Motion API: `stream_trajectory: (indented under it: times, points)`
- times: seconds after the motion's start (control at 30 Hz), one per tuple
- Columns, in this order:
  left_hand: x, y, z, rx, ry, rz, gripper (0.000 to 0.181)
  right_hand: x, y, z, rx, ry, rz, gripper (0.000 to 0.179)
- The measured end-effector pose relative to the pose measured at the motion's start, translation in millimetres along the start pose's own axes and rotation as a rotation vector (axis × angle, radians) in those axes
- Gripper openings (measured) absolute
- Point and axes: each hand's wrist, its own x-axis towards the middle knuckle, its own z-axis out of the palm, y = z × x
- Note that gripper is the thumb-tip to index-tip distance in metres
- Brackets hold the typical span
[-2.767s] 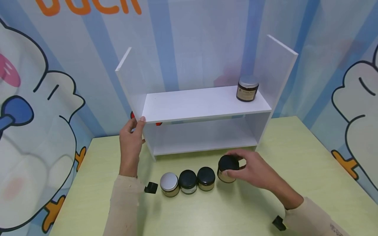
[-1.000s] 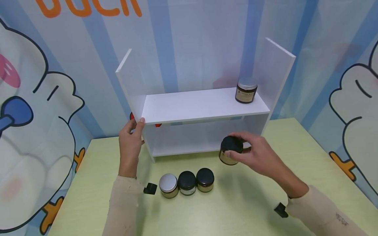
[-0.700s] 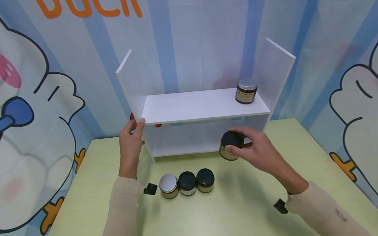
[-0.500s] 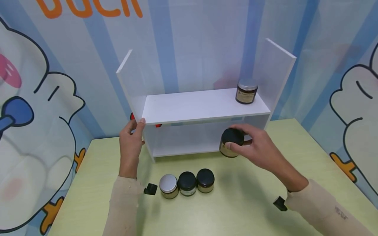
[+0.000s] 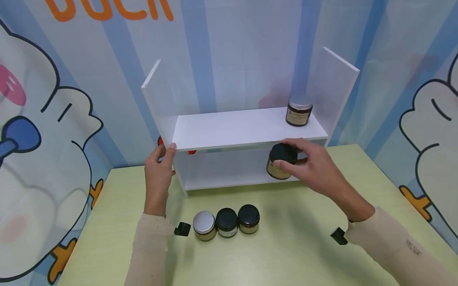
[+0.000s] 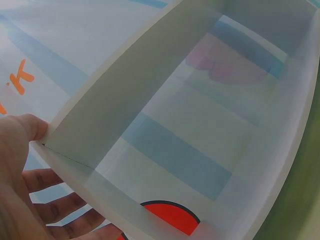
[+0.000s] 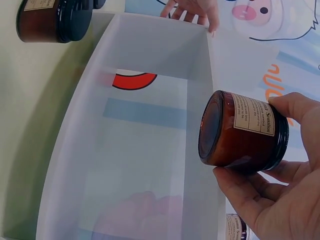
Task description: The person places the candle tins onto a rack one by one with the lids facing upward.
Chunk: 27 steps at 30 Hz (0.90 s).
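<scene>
My right hand (image 5: 315, 169) holds an amber glass candle jar (image 5: 282, 155) with a black lid, thumb and fingers round its lid end. In the head view it hangs off the table before the lower opening of a white two-tier shelf (image 5: 229, 129). The right wrist view shows the jar (image 7: 242, 132) tilted, its printed label facing the camera. At the shelf's left side panel, my left hand (image 5: 158, 174) grips the edge; the left wrist view has its thumb on the front corner and fingers along the outside. A silver-lidded candle jar (image 5: 299, 112) stands on the upper board's right end.
Three jars stand in a row on the pale table (image 5: 286, 258): a silver-lidded jar (image 5: 204, 225), a black-lidded jar (image 5: 227, 222) in the middle, and another black-lidded jar (image 5: 249, 218). A cartoon-printed backdrop (image 5: 243, 51) rises behind the shelf.
From its place at the row's right end, the black-lidded candle jar has been lifted by my right hand and carried up toward the shelf. My left hand stays on the side panel.
</scene>
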Motion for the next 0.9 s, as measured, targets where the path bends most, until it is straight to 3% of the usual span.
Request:
stream_trajectory:
  times: [0.43, 0.9]
  points:
    - [0.0, -0.5, -0.5, -0.009, -0.001, 0.007, 0.068, 9.9, -6.4, -9.8, -0.014, 0.025, -0.008, 0.057]
    - [-0.5, 0.6, -0.6, -0.015, -0.006, -0.002, 0.069, 25.3, -11.6, -21.5, -0.014, 0.086, 0.038, 0.061]
